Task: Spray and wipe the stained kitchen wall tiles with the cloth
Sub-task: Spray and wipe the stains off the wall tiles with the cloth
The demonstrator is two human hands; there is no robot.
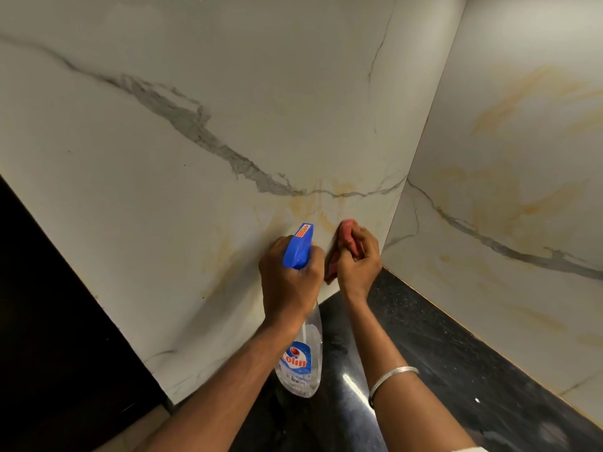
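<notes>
My left hand (288, 278) grips the neck of a clear spray bottle (301, 357) with a blue trigger head (300, 244), its nozzle aimed at the marble-look wall tiles (195, 177). Yellowish stains (313, 207) streak the tile just above the nozzle. My right hand (357, 259) holds a bunched red cloth (346, 234) close beside the bottle head, right in front of the stained patch. Whether the cloth touches the tile I cannot tell.
A second tiled wall (509, 177) on the right meets the first at a corner and carries wide yellow stains. A dark speckled countertop (440, 347) runs below both walls. A dark panel (55, 321) borders the tiles at left. A silver bangle (391, 380) circles my right wrist.
</notes>
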